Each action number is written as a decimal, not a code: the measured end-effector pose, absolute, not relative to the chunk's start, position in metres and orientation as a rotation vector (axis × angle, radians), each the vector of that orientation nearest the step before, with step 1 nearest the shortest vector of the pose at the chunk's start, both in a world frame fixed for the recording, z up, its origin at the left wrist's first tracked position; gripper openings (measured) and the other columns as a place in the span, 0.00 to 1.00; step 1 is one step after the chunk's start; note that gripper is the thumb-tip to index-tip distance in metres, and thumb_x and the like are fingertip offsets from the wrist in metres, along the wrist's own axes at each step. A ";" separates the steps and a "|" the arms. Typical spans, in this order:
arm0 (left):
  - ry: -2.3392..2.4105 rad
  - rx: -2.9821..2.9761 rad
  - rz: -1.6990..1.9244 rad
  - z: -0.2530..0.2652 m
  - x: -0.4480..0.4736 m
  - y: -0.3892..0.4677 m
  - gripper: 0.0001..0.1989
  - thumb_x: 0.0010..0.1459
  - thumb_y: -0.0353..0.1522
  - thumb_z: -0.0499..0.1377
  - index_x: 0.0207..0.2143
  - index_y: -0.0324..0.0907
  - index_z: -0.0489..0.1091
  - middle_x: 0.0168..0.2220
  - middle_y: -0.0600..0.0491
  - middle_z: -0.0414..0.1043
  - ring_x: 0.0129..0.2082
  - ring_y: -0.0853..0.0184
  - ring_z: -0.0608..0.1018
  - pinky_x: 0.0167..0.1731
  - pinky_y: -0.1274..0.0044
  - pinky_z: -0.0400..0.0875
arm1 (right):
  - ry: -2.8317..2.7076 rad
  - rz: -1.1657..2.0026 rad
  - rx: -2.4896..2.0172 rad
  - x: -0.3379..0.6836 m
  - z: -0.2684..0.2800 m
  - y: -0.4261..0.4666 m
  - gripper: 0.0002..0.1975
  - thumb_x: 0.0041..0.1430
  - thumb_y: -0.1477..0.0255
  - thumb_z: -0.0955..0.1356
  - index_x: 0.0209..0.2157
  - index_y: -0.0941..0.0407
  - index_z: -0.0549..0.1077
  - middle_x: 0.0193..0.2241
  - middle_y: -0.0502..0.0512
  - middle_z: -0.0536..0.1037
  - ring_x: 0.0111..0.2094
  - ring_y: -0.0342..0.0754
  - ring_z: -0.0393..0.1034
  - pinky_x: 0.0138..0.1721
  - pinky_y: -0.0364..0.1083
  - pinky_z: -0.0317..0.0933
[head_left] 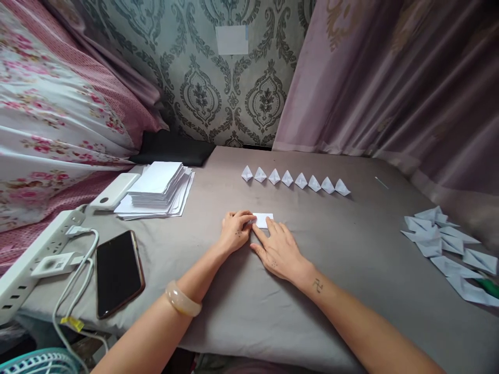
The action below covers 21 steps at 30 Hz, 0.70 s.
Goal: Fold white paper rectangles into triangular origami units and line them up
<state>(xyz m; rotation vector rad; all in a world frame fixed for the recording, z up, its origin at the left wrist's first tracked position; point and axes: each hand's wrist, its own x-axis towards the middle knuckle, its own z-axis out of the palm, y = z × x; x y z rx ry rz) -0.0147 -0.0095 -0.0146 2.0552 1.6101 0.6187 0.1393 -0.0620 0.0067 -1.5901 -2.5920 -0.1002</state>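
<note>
Folded white paper (264, 220) sits mid-frame, flat on the cloth-covered table (362, 259), under both hands. Left grip: the left hand (236, 231) has fingertips bunched at the paper's left end; we can't tell whether they pinch or just press. Right grip: the right hand (281, 250) is spread, fingertips pressing on the paper. Main risk, we judge: if the hands pull unevenly, the strip skews and any crease goes crooked; pressing too hard on thin paper could tear a corner. The soft, wrinkled grey cover might also give or slide, blurring a fold. A careless forward reach could knock the row of pointed paper pieces (287, 178), upper centre, since they look light. Textures: matte crisp paper, smooth loose-edged paper stack (156, 179) at left, glossy black phone (119, 272) lower left, angular folded pile (429, 241) at right.
</note>
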 end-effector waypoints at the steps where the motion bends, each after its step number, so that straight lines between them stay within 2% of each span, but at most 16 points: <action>1: 1.608 2.052 0.617 -0.014 -0.015 -0.010 0.15 0.57 0.31 0.54 0.45 0.51 0.74 0.52 0.56 0.71 0.48 0.57 0.67 0.48 0.63 0.61 | -2.586 -0.088 -1.597 0.140 0.005 -0.062 0.26 0.65 0.58 0.57 0.59 0.56 0.62 0.58 0.70 0.62 0.59 0.60 0.55 0.56 0.57 0.48; 6: 1.589 2.049 0.618 -0.014 -0.017 -0.010 0.15 0.57 0.31 0.53 0.45 0.51 0.73 0.52 0.57 0.71 0.49 0.57 0.67 0.49 0.62 0.60 | -2.528 -0.035 -1.647 0.143 0.001 -0.063 0.26 0.66 0.60 0.56 0.59 0.57 0.62 0.60 0.69 0.60 0.58 0.59 0.56 0.54 0.54 0.53; 11: 1.569 2.057 0.634 -0.014 -0.018 -0.011 0.15 0.57 0.30 0.53 0.44 0.51 0.72 0.51 0.56 0.71 0.49 0.57 0.67 0.50 0.62 0.59 | -2.483 0.019 -1.698 0.154 0.004 -0.067 0.25 0.66 0.62 0.56 0.58 0.62 0.63 0.58 0.67 0.63 0.57 0.57 0.58 0.55 0.52 0.56; 15: 1.610 2.016 0.666 -0.015 -0.018 -0.013 0.16 0.55 0.30 0.55 0.48 0.48 0.68 0.51 0.51 0.69 0.50 0.57 0.67 0.49 0.63 0.60 | -2.444 0.044 -1.721 0.166 0.008 -0.070 0.23 0.66 0.65 0.57 0.57 0.63 0.64 0.57 0.67 0.65 0.56 0.56 0.60 0.53 0.51 0.59; 18: 1.653 1.981 0.709 -0.016 -0.018 -0.014 0.16 0.54 0.31 0.57 0.46 0.43 0.67 0.50 0.47 0.66 0.49 0.57 0.67 0.49 0.64 0.61 | -2.404 0.056 -1.709 0.173 0.008 -0.068 0.20 0.66 0.67 0.57 0.54 0.60 0.67 0.54 0.63 0.68 0.53 0.54 0.62 0.50 0.50 0.61; 21: 1.650 1.956 0.752 -0.017 -0.018 -0.015 0.11 0.54 0.32 0.57 0.41 0.43 0.69 0.48 0.48 0.67 0.49 0.58 0.67 0.51 0.63 0.60 | -2.328 0.058 -1.686 0.177 0.004 -0.061 0.17 0.66 0.67 0.57 0.46 0.55 0.73 0.49 0.58 0.73 0.47 0.52 0.66 0.44 0.49 0.63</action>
